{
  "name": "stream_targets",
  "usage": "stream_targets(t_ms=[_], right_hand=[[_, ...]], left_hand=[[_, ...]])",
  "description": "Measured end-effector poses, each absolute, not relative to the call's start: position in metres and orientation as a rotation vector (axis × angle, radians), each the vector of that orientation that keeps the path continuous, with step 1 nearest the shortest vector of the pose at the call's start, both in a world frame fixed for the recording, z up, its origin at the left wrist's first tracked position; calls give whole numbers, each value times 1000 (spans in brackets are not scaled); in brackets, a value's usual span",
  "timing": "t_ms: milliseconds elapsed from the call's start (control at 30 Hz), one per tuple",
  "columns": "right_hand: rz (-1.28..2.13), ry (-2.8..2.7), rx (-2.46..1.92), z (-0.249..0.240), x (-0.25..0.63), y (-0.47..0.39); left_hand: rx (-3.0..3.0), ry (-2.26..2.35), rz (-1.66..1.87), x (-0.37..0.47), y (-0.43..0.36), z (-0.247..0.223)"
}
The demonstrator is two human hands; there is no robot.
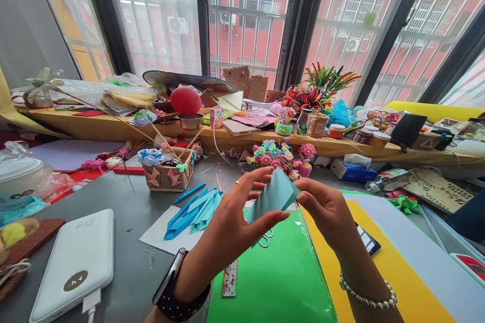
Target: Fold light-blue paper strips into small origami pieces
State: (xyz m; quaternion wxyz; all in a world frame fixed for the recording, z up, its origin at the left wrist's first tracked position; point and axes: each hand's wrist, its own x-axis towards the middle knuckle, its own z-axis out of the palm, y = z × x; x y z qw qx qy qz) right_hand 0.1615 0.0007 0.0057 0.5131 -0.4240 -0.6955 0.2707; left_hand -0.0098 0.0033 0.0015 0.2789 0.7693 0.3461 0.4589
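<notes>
A light blue folded paper [273, 196] is held up above a green folder [276, 272]. My left hand [235, 217], with a watch on its wrist, grips it from the left, thumb in front and fingers behind. At the paper's right corner my right hand [328, 212] pinches the edge between thumb and fingers. Scissors [265, 238] lie partly hidden beneath the paper. Folded blue paper strips [195, 212] rest on a white sheet [151, 234] left of my hands. A small patterned ruler [229, 280] is on the folder.
At the left lies a white power bank [76, 262] with a cable. Behind the hands stand a decorated box [170, 174] and crochet flowers [271, 154]. A phone [367, 238] lies on yellow paper [394, 267] at the right. A cluttered ledge [235, 139] runs below the windows.
</notes>
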Motion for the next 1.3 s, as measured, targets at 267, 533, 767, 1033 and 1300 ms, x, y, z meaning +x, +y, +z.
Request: stream_targets(t_ms=[267, 533, 767, 1033, 1300], right_hand=[[569, -1585, -1038, 6, 159, -4], [506, -1580, -1109, 7, 151, -7], [561, -1668, -1161, 10, 142, -14], [434, -1773, -1177, 9, 143, -14], [260, -1692, -1260, 10, 142, -15]], left_hand=[[1826, 864, 1263, -14, 3, 7], [1690, 1049, 1308, -12, 8, 2], [1769, 1076, 1390, -11, 4, 4], [1949, 1357, 1513, -13, 1, 10], [2360, 1339, 1598, -2, -6, 2]])
